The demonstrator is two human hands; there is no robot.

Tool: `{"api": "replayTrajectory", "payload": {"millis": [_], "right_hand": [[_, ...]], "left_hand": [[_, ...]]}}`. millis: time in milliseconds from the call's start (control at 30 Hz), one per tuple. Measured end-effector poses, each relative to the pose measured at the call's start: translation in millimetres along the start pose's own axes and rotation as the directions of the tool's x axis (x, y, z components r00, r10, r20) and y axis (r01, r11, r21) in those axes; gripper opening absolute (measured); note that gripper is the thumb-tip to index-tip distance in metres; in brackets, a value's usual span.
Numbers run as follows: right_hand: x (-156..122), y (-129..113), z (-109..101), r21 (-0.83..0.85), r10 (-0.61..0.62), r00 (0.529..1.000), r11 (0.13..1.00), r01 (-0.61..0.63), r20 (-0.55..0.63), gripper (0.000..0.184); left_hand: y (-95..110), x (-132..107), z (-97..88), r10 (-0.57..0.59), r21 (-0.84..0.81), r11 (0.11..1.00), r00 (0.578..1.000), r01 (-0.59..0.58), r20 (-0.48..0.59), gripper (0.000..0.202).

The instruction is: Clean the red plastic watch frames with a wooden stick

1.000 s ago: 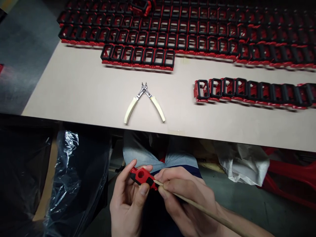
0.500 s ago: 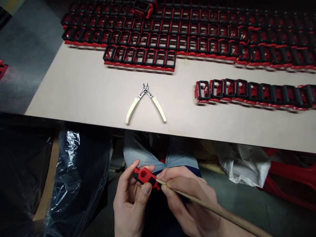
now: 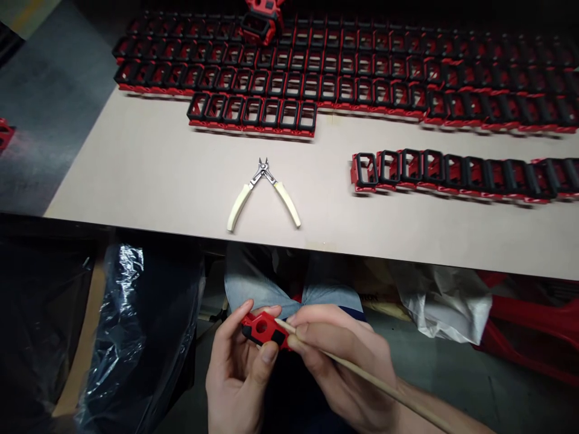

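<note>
Below the table edge, over my lap, my left hand [image 3: 237, 377] is closed round a small red and black plastic part [image 3: 262, 329] with a round hole in its face. My right hand [image 3: 337, 361] pinches a thin wooden stick [image 3: 384, 389], whose tip rests against the right side of the part. The stick runs back down to the lower right. On the table above lie cream-handled cutters [image 3: 263, 191], spread open, untouched.
Several rows of red and black frames [image 3: 316, 66] fill the far side of the pale table [image 3: 136, 163]; a separate row [image 3: 461, 172] lies at the right. A clear plastic bag [image 3: 131, 325] hangs at the left, a white bag [image 3: 443, 301] under the table at right.
Both hands stay together with the part and the stick; the stick's tip has crept slightly left along the part. The view has shifted a little.
</note>
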State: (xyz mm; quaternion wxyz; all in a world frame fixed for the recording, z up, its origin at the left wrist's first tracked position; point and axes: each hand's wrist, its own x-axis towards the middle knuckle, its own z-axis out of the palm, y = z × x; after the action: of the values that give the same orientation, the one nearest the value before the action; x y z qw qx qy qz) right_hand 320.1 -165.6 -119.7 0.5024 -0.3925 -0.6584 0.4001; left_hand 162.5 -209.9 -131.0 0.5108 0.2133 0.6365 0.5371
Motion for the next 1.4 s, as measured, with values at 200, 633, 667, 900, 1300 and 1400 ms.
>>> {"api": "replayTrajectory", "payload": {"millis": [200,633,667,900,1300,1400], "right_hand": [[-4.7,9.8,-6.1,-0.056,-0.004,0.993,0.998,-0.003,-0.117,0.049],[-13.3,22.3,12.2,-0.04,-0.119,0.987,0.992,0.116,-0.104,0.042],[-13.7,22.0,11.0,-0.025,-0.112,0.988,0.994,0.11,-0.105,0.043],[-20.2,18.5,4.4,0.269,0.209,0.966,0.949,-0.163,-0.152,0.044],[-21.5,23.0,-4.5,0.699,0.636,0.714,0.368,-0.613,0.291,0.032],[-23.2,21.9,-5.4,0.682,0.592,0.755,0.43,-0.591,0.282,0.032]], "left_hand": [[13.3,0.3,13.1,-0.111,-0.118,0.988,0.991,0.101,-0.075,0.055],[4.1,-1.5,9.7,-0.21,-0.212,0.958,0.975,0.192,-0.069,0.045],[2.5,-1.2,8.4,-0.197,-0.205,0.962,0.978,0.18,-0.065,0.042],[-9.5,-6.5,2.1,0.106,-0.046,0.994,0.99,-0.102,0.092,0.044],[8.8,-4.9,4.0,0.063,0.141,0.988,0.996,-0.07,0.056,0.041],[7.2,1.8,-0.7,0.001,0.13,0.991,0.999,-0.005,0.035,0.048]]}}
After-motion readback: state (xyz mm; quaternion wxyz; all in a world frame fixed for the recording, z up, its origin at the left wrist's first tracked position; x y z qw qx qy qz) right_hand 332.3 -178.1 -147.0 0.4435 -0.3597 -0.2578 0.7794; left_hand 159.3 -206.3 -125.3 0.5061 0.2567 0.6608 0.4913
